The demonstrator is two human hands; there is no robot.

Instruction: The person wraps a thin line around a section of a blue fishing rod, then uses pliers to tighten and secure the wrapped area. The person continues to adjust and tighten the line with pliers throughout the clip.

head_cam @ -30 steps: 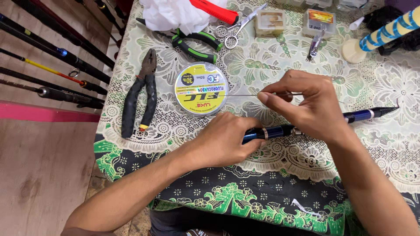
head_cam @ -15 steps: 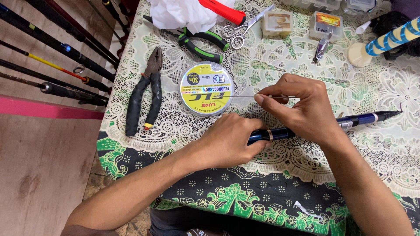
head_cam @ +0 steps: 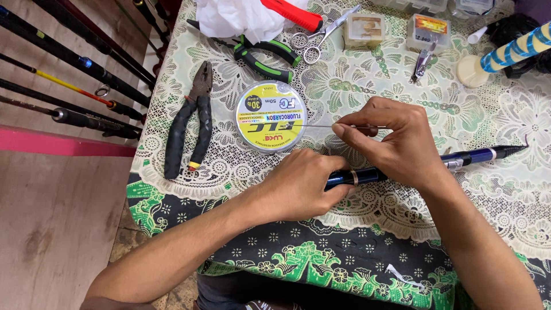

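Little change from the earlier frame: left hand (head_cam: pixel 304 186) still grips the blue rod (head_cam: pixel 476 156), fingers closed around it near surface centre; right hand (head_cam: pixel 396 143) still pinches thin line (head_cam: pixel 318 126). Round yellow-labelled spool (head_cam: pixel 270 116) lies just left; two small clear boxes (head_cam: pixel 396 30) far.

Spool (head_cam: pixel 270 116) & pliers (head_cam: pixel 189 123) blocking left; near edge free
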